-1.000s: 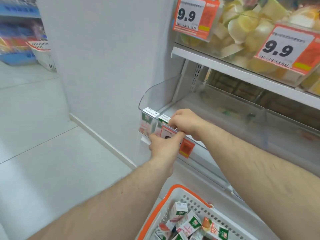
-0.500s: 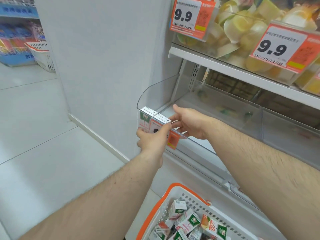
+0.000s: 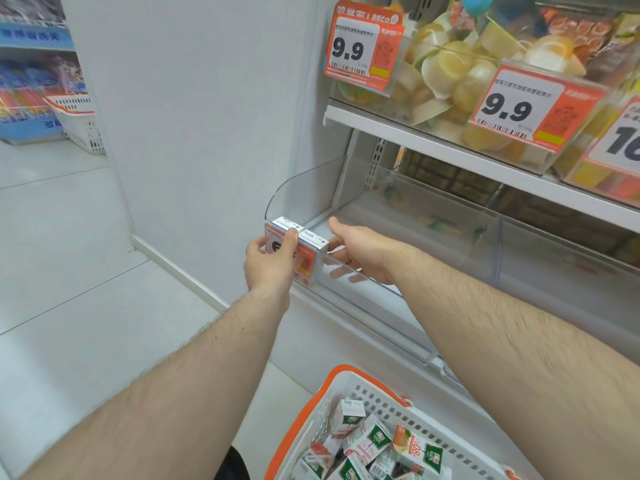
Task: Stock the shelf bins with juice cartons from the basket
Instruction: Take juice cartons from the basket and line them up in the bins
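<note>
While "9.9" tags [image 3: 360, 50] hang above, both hands grip: left hand [image 3: 272, 261] an orange tag [image 3: 306, 261], right hand [image 3: 363, 254] the clear bin [image 3: 433, 230].

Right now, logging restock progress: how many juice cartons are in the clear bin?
2: first carton in the bin's front-left corner, second carton right of it. Left hand and price tag could hide more.
</note>
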{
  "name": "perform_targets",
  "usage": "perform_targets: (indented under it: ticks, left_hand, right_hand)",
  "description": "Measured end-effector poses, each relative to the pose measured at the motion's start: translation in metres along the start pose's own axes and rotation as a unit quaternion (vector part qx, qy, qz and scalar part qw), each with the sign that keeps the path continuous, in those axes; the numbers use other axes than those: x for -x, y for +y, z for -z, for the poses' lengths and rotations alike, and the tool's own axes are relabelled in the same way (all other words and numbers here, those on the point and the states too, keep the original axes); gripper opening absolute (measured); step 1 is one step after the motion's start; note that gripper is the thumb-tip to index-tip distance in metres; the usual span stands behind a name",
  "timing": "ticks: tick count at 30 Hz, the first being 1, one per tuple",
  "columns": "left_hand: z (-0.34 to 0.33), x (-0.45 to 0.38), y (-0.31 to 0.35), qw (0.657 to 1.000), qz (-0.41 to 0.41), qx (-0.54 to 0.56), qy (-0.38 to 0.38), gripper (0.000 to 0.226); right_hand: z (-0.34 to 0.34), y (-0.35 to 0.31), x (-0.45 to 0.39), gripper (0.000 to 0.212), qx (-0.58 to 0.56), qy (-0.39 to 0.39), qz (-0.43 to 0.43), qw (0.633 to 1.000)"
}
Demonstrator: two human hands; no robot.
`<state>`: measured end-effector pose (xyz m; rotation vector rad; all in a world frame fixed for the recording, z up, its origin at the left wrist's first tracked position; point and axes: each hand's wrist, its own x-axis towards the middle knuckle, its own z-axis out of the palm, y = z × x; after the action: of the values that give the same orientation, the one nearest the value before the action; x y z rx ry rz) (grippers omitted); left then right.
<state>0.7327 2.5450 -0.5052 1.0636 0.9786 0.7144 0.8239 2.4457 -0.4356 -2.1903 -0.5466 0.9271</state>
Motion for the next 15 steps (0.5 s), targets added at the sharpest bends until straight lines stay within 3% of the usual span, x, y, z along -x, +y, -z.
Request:
perform_targets:
  ticks: [3, 5, 7, 10, 13, 15]
  left_hand:
    - [0.001, 0.008, 0.006, 0.992, -0.041, -0.103, 0.064, 0.077]
    - [0.003, 0.022, 0.009, 0.976, -0.14, -0.157, 0.05, 0.065]
    - [0.002, 0.041, 0.005, 0.953, -0.233, -0.193, -0.03, 0.048]
    - [-0.003, 0.074, -0.006, 0.914, -0.297, -0.208, -0.182, 0.037]
    - [-0.008, 0.109, -0.017, 0.869, -0.325, -0.225, -0.297, 0.03]
    - [-0.012, 0.126, -0.029, 0.84, -0.332, -0.247, -0.35, 0.026]
  right_hand:
    - [-0.001, -0.002, 0.011, 0.061, 0.046, 0.009, 0.017, 0.999]
    - [0.0, 0.002, 0.024, 0.058, 0.121, 0.07, 0.068, 0.988]
    - [0.003, 0.013, 0.042, 0.05, 0.179, 0.173, 0.135, 0.959]
    - [0.003, 0.041, 0.077, 0.041, 0.23, 0.275, 0.259, 0.897]
    - [-0.003, 0.08, 0.114, 0.041, 0.264, 0.327, 0.353, 0.836]
    - [-0.006, 0.111, 0.13, 0.036, 0.252, 0.341, 0.37, 0.827]
